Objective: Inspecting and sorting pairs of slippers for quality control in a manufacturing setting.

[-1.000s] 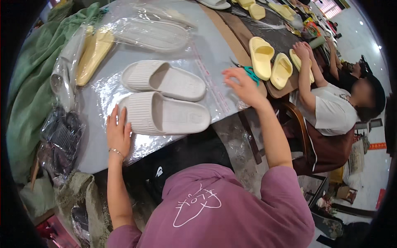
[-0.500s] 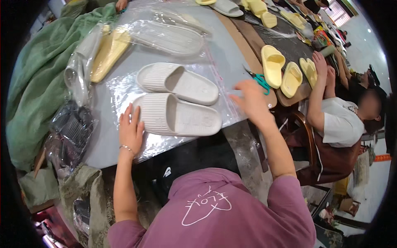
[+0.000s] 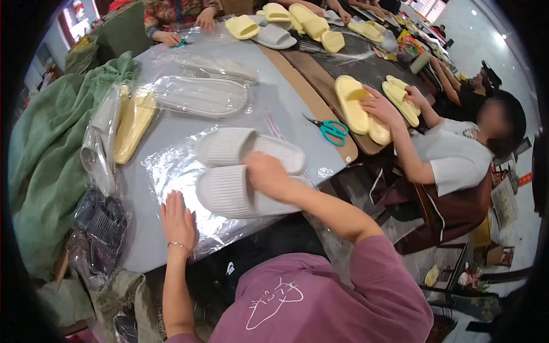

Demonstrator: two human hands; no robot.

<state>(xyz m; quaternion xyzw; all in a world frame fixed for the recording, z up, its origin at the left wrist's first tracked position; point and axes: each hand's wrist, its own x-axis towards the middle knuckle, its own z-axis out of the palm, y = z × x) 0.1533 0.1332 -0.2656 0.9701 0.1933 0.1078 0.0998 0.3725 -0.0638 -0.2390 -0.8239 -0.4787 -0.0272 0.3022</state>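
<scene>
A pair of light grey ribbed slippers point(image 3: 225, 191) lies side by side on a clear plastic bag point(image 3: 166, 166), toes to the left. My right hand point(image 3: 267, 174) reaches across the pair, fingers curled down at the inner edges just behind the straps; it is slightly blurred, and the fingertips are hidden. Flat on the bag, left of the nearer slipper, my left hand point(image 3: 179, 220) rests with fingers stretched out and nothing in it. Green-handled scissors point(image 3: 331, 131) lie beyond the bag, to the right.
Bagged grey slippers point(image 3: 203, 96), a bagged yellow slipper point(image 3: 135, 127) and bagged black slippers point(image 3: 100, 220) lie around the table point(image 3: 143, 246). Green cloth point(image 3: 51, 166) covers the left side. At right, a co-worker handles yellow slippers point(image 3: 351, 103); another person's hands point(image 3: 206, 19) are across the table.
My right hand has come left from near the scissors onto the slippers. My left hand has left the nearer slipper's toe for the bag. The view has shifted, showing more of the far side.
</scene>
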